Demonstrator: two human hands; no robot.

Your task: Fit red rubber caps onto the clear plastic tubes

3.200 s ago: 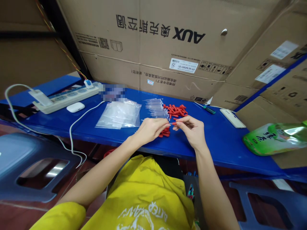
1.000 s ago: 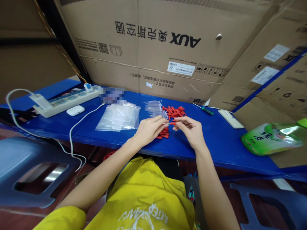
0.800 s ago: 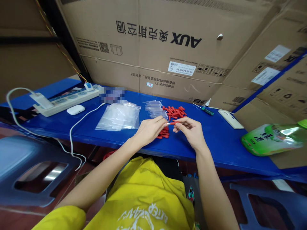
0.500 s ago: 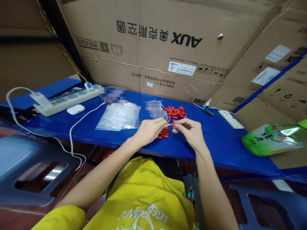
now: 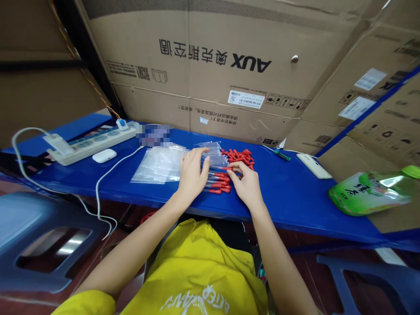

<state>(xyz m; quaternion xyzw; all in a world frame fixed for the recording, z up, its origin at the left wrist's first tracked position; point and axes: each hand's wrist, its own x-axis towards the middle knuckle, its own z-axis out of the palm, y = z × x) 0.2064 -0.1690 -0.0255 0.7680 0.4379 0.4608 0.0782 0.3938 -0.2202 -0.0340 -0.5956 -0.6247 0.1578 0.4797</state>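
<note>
My right hand (image 5: 244,181) pinches the red bulb end of a dropper (image 5: 225,168), whose clear tube points left. My left hand (image 5: 193,171) is apart from it, fingers spread, hovering over the left ends of the tubes. Below the pinched one lie several droppers with red bulbs fitted (image 5: 216,186), stacked roughly parallel on the blue table (image 5: 282,197). Behind my hands is a bunch of bare clear tubes (image 5: 215,151). Right of these sits a heap of loose red rubber bulbs (image 5: 241,156).
Clear plastic bags (image 5: 154,166) lie left of the tubes. Farther left are a white earphone case (image 5: 104,155), a cable and a power strip (image 5: 95,142). A screwdriver (image 5: 280,154), a phone (image 5: 314,166) and a green bottle (image 5: 370,192) are at right. Cardboard (image 5: 131,26) stands behind.
My left hand has let go of the dropper, opened and moved left. The right hand has moved slightly left and brought the dropper down beside the fitted ones. The view has shifted slightly.
</note>
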